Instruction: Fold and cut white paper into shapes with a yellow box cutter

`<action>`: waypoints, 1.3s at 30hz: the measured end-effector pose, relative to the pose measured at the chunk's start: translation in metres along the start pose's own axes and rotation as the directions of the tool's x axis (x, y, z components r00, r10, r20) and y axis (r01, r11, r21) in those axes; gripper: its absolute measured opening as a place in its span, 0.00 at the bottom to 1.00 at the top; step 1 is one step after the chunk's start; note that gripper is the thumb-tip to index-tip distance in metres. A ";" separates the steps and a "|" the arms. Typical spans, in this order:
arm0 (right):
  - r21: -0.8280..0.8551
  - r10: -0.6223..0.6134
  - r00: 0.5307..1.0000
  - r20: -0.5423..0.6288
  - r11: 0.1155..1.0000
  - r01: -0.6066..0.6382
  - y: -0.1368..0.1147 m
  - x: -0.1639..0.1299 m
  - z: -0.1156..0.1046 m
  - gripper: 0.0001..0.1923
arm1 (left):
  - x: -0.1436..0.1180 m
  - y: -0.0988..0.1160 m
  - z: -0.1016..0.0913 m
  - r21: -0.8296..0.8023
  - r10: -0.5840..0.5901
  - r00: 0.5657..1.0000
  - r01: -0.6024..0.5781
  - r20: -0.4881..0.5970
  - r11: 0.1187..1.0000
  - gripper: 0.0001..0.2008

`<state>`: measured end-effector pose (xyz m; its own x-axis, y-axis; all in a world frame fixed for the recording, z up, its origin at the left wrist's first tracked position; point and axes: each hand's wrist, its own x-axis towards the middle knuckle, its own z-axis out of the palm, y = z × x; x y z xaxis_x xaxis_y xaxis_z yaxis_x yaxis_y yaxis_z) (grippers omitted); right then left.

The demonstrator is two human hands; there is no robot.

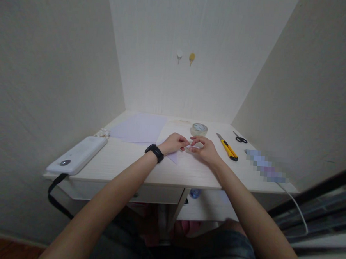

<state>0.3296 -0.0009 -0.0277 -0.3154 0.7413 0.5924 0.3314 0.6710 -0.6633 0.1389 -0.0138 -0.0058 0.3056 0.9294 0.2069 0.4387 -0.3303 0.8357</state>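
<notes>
Over the middle of the white desk, my left hand (175,143) and my right hand (203,149) meet at the fingertips. Between them is a small piece of pale paper (188,147), pinched by both hands; its exact shape is too small to make out. My left wrist wears a black watch. Beneath my left hand lies a lavender paper piece (173,157), partly covered by the hand. Just behind my right hand sits a roll of clear tape (199,128).
Pale paper sheets (145,128) lie at the back left. A white power bank-like device (78,155) with a black strap rests at the left edge. On the right are a yellow utility knife (228,148), black-handled scissors (240,139) and a blurred-out object with a white cable (298,209).
</notes>
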 end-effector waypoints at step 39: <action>-0.373 -0.027 0.994 -0.109 0.928 -0.016 -0.013 -0.006 0.004 0.10 | -0.004 0.012 -0.001 -0.346 -0.199 0.980 0.195 0.022 0.918 0.06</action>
<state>0.3238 -0.0145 -0.0244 -0.2254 0.7202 0.6561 0.6445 0.6153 -0.4539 0.1418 -0.0214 0.0040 0.2307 0.9727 0.0248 0.1701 -0.0654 0.9833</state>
